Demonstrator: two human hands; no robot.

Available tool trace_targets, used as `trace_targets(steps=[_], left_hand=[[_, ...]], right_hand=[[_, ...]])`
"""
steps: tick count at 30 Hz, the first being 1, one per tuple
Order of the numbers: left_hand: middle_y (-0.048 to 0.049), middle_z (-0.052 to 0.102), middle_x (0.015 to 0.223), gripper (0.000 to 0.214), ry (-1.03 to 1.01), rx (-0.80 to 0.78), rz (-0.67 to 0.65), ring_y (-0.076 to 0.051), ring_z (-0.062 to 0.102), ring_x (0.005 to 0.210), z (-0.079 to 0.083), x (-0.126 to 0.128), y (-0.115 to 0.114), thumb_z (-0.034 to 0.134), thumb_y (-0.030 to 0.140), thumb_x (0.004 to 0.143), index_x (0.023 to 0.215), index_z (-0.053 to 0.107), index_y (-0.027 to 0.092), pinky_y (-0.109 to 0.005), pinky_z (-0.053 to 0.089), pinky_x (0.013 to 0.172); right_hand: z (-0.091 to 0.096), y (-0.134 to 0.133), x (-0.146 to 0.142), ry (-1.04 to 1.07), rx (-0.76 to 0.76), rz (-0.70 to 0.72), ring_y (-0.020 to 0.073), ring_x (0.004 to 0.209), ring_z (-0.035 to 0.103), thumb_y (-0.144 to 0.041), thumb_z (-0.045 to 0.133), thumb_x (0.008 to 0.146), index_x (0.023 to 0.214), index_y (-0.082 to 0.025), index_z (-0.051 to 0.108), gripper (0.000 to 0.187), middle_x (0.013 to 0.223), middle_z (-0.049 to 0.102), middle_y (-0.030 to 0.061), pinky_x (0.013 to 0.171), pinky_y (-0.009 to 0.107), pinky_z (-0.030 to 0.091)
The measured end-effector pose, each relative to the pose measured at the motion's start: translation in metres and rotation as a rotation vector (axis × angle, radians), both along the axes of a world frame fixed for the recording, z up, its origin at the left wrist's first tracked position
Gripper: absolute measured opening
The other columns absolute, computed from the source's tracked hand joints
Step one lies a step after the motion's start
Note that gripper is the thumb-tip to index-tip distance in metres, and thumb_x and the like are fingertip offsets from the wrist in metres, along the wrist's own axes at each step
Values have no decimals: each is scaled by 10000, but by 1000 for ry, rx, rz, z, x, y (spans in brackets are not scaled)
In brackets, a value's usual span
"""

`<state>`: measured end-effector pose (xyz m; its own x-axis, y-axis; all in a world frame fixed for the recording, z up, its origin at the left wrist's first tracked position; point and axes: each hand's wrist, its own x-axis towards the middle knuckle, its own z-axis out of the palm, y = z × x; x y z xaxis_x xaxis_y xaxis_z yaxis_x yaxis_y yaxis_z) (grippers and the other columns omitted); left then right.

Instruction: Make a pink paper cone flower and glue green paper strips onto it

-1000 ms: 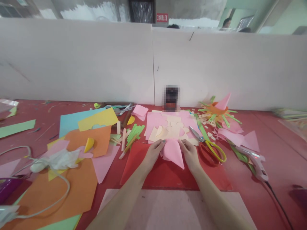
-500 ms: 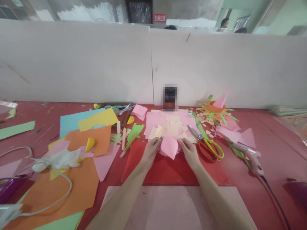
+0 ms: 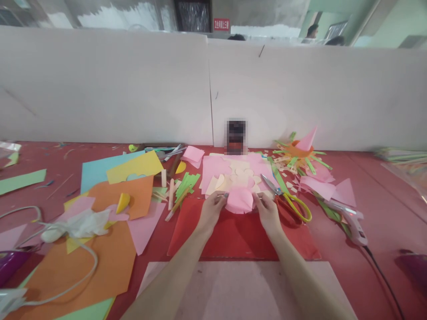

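Both my hands pinch a pink paper piece point(image 3: 239, 200), folded into a rounded shape, just above a red sheet point(image 3: 233, 238). My left hand point(image 3: 211, 212) grips its left edge with closed fingers. My right hand point(image 3: 267, 212) grips its right edge the same way. Behind the piece lies a pink sheet point(image 3: 213, 168) with cream heart cut-outs point(image 3: 242, 176).
Yellow-handled scissors point(image 3: 289, 201) lie right of my right hand, a glue gun point(image 3: 351, 221) with its cord farther right. Orange, yellow and blue sheets point(image 3: 123, 178), green strips point(image 3: 187, 183) and a white cable point(image 3: 80, 258) cover the left. A white partition point(image 3: 133, 89) runs behind.
The pointed pink piece has been folded up from a hanging cone into a short rounded shape. Both hands have moved slightly away from me with it.
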<state>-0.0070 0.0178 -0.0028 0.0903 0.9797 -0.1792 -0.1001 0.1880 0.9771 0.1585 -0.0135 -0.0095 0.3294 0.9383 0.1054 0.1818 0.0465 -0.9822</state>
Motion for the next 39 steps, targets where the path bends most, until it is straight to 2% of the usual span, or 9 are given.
trace_targets(steps=[6, 9, 12, 17, 24, 27, 31, 35, 39], left_hand=[[21, 572, 560, 207, 15, 71, 40, -130, 526, 553, -3, -1, 4, 647, 334, 621, 743, 620, 169, -223, 388, 535], [16, 597, 571, 239, 85, 64, -39, -138, 542, 547, -3, 0, 4, 628, 360, 649, 794, 613, 170, -228, 390, 536], [-6, 651, 664, 198, 230, 132, -116, -162, 595, 640, -8, 1, 1, 599, 348, 703, 820, 612, 188, -247, 423, 610], [-26, 675, 860, 196, 425, 272, -113, -181, 620, 782, -14, 3, -8, 554, 242, 743, 928, 614, 221, -284, 452, 730], [-61, 639, 1023, 231, 396, 497, 31, -179, 589, 972, 5, 1, -19, 399, 277, 880, 984, 597, 217, -291, 418, 884], [-72, 604, 1148, 294, 403, 512, -91, -175, 546, 1094, 5, 3, -23, 339, 242, 903, 1105, 552, 218, -302, 389, 956], [-67, 447, 1369, 472, 706, 529, -336, -170, 374, 1285, -3, 6, -25, 325, 84, 833, 1269, 450, 214, -359, 269, 1078], [-63, 342, 1440, 621, 1042, 582, -522, -187, 256, 1349, -6, 8, -26, 341, -14, 717, 1290, 448, 201, -426, 138, 1129], [-78, 298, 1457, 672, 1156, 594, -544, -205, 209, 1363, -9, 8, -27, 341, -17, 712, 1351, 379, 188, -429, 166, 1125]], right_hand=[[2, -2, 32, -477, 3, -180, 179, 691, 543, -429, 450, 804, 897, -208, 589, 277, 817, 641, 47, 692, 310, 410], [-3, -2, 57, -791, 3, -342, 236, 827, 532, -375, 446, 786, 951, -193, 594, 287, 910, 623, 96, 778, 371, 385], [-11, -3, 71, -939, -118, -397, 276, 890, 522, -389, 474, 772, 1051, -176, 573, 364, 1011, 596, 141, 757, 392, 384], [-16, -3, 73, -981, -218, -370, 267, 881, 543, -377, 493, 768, 1141, -201, 531, 414, 1066, 578, 124, 703, 361, 385], [-13, -3, 68, -957, -119, -423, 260, 889, 526, -336, 465, 777, 1073, -214, 569, 337, 1053, 582, 109, 716, 368, 379], [-9, -2, 62, -923, 40, -397, 243, 897, 522, -262, 429, 794, 994, -204, 597, 267, 1006, 600, 95, 765, 366, 390], [-10, 2, 52, -870, 238, -244, 217, 933, 530, -212, 390, 824, 939, -215, 617, 254, 983, 616, 77, 838, 364, 406], [-18, 6, 42, -855, 270, -151, 220, 943, 543, -202, 391, 840, 940, -202, 639, 267, 996, 632, 87, 862, 386, 416], [-24, 10, 32, -850, 219, -33, 229, 1013, 546, -205, 403, 843, 1020, -192, 639, 295, 1081, 620, 109, 870, 396, 424]])
